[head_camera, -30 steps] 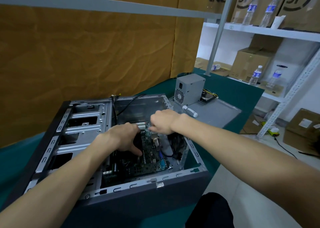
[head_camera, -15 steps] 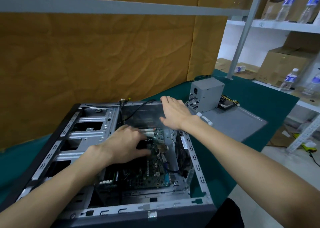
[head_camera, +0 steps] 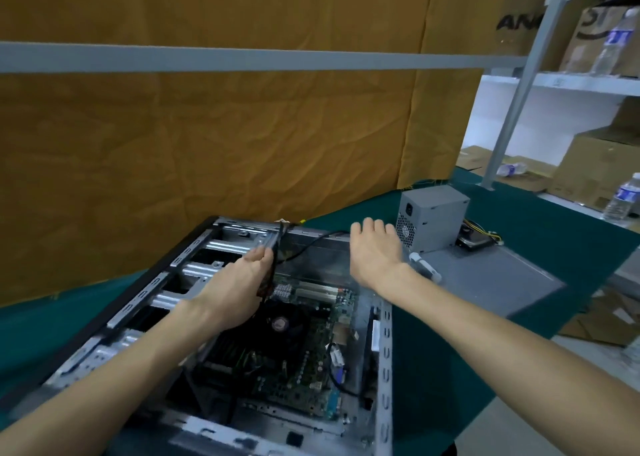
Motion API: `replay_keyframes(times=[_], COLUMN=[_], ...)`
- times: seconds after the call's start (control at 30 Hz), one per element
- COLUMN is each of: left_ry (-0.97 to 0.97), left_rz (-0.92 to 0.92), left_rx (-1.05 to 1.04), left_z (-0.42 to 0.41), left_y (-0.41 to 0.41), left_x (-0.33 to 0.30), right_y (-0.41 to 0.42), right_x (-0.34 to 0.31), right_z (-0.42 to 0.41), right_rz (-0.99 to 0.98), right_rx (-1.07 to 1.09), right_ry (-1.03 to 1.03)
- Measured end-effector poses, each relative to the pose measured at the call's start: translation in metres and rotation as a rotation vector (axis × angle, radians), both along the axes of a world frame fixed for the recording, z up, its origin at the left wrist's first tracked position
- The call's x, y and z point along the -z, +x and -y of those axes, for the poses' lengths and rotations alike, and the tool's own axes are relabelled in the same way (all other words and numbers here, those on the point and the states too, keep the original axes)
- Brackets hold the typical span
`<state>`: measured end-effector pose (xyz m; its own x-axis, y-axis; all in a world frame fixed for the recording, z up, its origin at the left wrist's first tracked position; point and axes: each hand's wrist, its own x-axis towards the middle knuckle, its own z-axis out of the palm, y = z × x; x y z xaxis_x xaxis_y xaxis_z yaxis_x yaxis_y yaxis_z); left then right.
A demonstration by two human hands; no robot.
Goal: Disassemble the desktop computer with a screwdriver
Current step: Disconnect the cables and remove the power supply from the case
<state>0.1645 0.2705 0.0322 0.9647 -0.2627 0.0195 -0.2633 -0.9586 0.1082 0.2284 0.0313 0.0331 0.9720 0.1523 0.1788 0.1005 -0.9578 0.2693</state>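
Computer case (head_camera: 385,344), both hands inside

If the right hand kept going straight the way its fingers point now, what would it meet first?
Probably the far rim of the computer case, just beyond the right hand; past that lies green table cover. Depth is uncertain.

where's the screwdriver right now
In the head view the screwdriver lies on the grey side panel, right of the open case, just below the power supply.
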Motion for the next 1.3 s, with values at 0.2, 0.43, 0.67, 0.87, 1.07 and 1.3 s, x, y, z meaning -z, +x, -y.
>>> replay_keyframes(times=[0.2,0.43,0.67,0.87,1.07,1.3], left_ry=[-0.019,-0.045,-0.141,-0.100,-0.075,-0.030], left_rz=[0.166,0.228,0.144,0.162,0.094,0.001], left_rx=[0.063,0.131,0.313,0.062,0.019,0.115], left_z=[0.010,0.005,0.025,-0.023,-0.040,-0.045], left_y=[0.009,0.020,0.039,-0.006,-0.021,-0.009], left_x=[0.013,0.018,0.004,0.020,0.018,0.003], right_y=[-0.009,-0.021,-0.050,-0.015,0.009,0.000], right_x=[-0.006,-0.003,0.002,-0.009,-0.003,-0.001], right_z=[0.009,0.019,0.035,-0.005,-0.021,-0.009], right_rz=[-0.044,-0.014,-0.073,0.004,-0.062,0.034], right_rx=[0.150,-0.065,0.171,-0.044,-0.099,-0.043], right_ry=[0.057,0.136,0.078,0.010,-0.081,0.093])
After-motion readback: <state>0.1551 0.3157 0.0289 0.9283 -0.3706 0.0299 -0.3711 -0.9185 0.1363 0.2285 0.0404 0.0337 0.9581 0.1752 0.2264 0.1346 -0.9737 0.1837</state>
